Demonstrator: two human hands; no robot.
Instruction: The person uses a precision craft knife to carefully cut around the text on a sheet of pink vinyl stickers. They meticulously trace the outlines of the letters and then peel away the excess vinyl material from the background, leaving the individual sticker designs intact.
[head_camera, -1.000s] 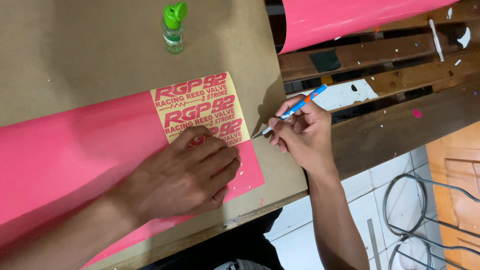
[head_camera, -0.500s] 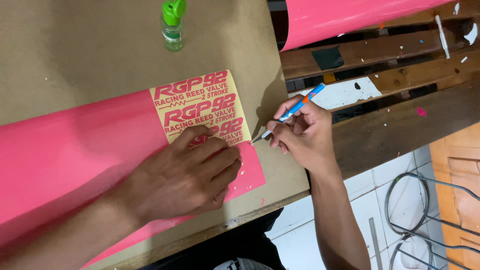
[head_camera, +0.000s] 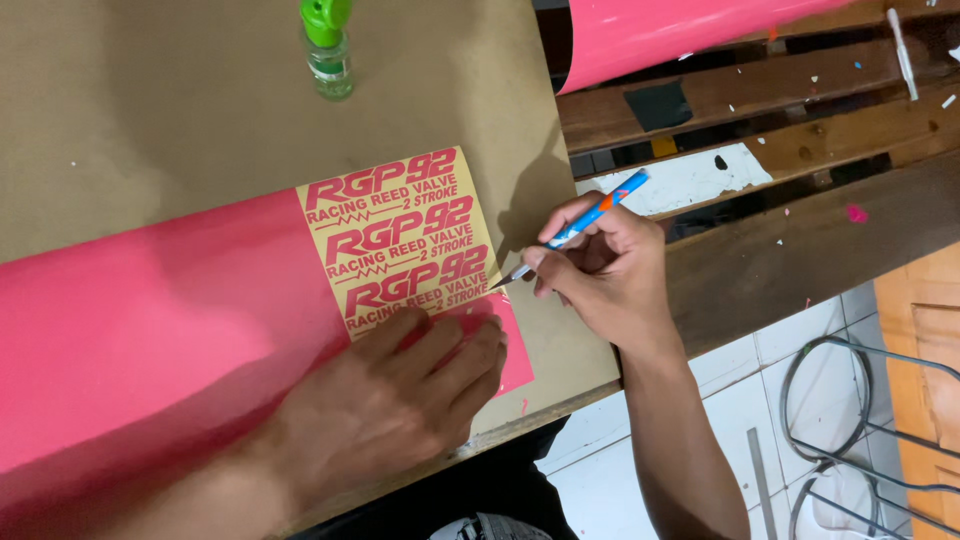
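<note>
A long pink vinyl sheet (head_camera: 150, 310) lies across a brown board table (head_camera: 180, 110). Near its right end, a yellow patch (head_camera: 400, 235) shows where the pink has been peeled away around cut pink lettering. My left hand (head_camera: 400, 400) presses flat on the sheet just below that patch, fingers spread. My right hand (head_camera: 600, 270) grips a blue and orange craft knife (head_camera: 585, 225) like a pen. Its blade tip touches the right edge of the yellow patch, beside the lowest row of letters.
A small clear bottle with a green cap (head_camera: 326, 45) stands at the table's far edge. A pink vinyl roll (head_camera: 680, 25) rests on a wooden slatted bench (head_camera: 800, 100) to the right. White floor tiles (head_camera: 720, 420) and a wire rack (head_camera: 870, 430) lie below.
The knife tip has stayed at the right edge of the yellow patch, shifting only slightly. My left hand keeps pressing in the same place.
</note>
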